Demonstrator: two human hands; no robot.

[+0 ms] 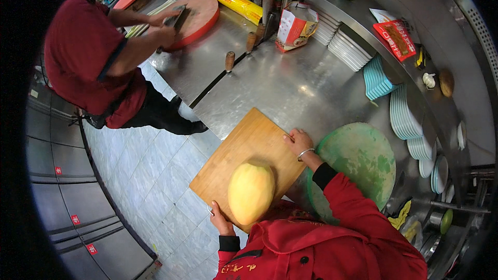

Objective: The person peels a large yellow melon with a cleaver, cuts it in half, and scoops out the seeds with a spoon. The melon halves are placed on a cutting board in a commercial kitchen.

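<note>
A rectangular wooden cutting board (241, 140) is held between my two hands, partly over the steel counter and partly over the floor. On its near part rests a large peeled yellow fruit (251, 191), a melon or papaya. My left hand (222, 219) grips the board's near left edge, its fingers partly hidden underneath. Over on the far right edge, my right hand (299, 142), with a bracelet at the wrist, takes hold of the board. A round, worn green cutting board (358, 159) lies on the counter beside my right forearm.
A co-worker (93, 54) handles a cleaver (177, 19) over a round red board (212, 19). Wooden handles (230, 61) rise from a counter gap. Stacked plates (404, 112) line the right side beneath a steel shelf (373, 27). Steel cabinets (89, 206) stand left across the tiled floor (155, 171).
</note>
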